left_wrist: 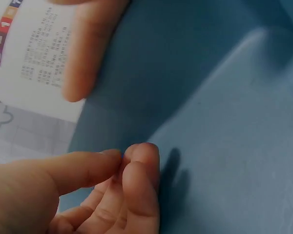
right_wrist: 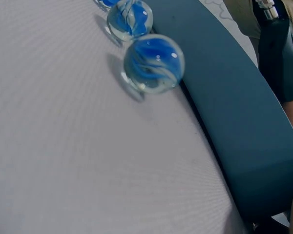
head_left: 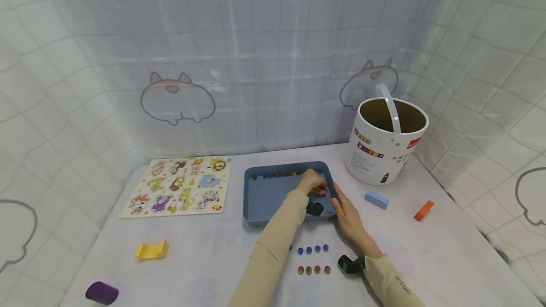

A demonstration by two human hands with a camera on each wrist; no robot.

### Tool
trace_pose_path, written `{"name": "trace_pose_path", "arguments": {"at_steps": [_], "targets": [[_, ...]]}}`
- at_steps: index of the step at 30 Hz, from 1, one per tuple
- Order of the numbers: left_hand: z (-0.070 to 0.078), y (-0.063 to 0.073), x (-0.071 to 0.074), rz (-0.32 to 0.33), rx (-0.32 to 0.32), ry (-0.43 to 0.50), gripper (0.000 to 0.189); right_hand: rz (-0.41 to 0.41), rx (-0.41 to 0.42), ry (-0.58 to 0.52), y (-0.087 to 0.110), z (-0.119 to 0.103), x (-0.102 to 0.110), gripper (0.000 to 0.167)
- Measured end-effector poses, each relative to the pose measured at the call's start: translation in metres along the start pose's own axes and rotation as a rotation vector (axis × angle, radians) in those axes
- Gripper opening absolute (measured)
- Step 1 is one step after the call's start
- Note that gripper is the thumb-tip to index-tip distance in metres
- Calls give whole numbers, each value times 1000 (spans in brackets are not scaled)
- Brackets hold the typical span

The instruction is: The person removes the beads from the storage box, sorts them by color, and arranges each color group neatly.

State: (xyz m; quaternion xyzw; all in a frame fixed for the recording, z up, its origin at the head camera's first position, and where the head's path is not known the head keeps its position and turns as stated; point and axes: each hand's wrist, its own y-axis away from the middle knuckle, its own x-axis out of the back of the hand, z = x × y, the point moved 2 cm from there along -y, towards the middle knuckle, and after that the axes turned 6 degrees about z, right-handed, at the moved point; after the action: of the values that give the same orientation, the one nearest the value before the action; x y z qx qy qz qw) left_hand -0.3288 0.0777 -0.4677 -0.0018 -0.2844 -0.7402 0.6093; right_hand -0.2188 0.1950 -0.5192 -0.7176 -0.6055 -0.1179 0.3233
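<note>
My left hand [head_left: 313, 183] is inside the blue-grey tray [head_left: 264, 203], near its right end. In the left wrist view its thumb and curled fingers [left_wrist: 142, 190] pinch together at the fingertips, with a speck of blue between them, apparently a mostly hidden blue marble. A row of orange and blue marbles [head_left: 277, 174] lines the tray's back wall. Against the tray's right side rests my right hand [head_left: 350, 219], fingers extended. On the table before the tray lie a line of blue marbles [head_left: 309, 250] and a line of brownish-orange marbles [head_left: 317, 269].
Behind my right hand stands a white bucket [head_left: 379, 160] with a raised handle. A blue block [head_left: 377, 200] and an orange block [head_left: 423, 210] lie to the right. Leftward are an animal puzzle board [head_left: 179, 186], a yellow curved block [head_left: 152, 250] and a purple cylinder [head_left: 102, 293].
</note>
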Motion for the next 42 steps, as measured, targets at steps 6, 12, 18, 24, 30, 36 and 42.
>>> {"name": "trace_pose_path", "arguments": {"at_steps": [6,12,18,24,30,36,42], "targets": [[0,18,22,-114,-156,82,21,-3,-16,-4,3,0,2,53],[-7,53,59,-253,-289,36,26,-1,-1,18,0,3,6,53],[-46,96,85,-341,-339,-65,24,-5,7,13,0,6,9,54],[-88,119,94,-316,-344,-77,19,59,39,15,3,7,11,55],[-113,137,101,-258,-328,-115,13,-8,-5,2,4,5,9,56],[-129,143,101,-131,-326,-237,4,-25,-29,17,2,2,10,54],[-131,147,101,-119,-296,-245,4,-49,-26,2,2,-2,6,55]]}}
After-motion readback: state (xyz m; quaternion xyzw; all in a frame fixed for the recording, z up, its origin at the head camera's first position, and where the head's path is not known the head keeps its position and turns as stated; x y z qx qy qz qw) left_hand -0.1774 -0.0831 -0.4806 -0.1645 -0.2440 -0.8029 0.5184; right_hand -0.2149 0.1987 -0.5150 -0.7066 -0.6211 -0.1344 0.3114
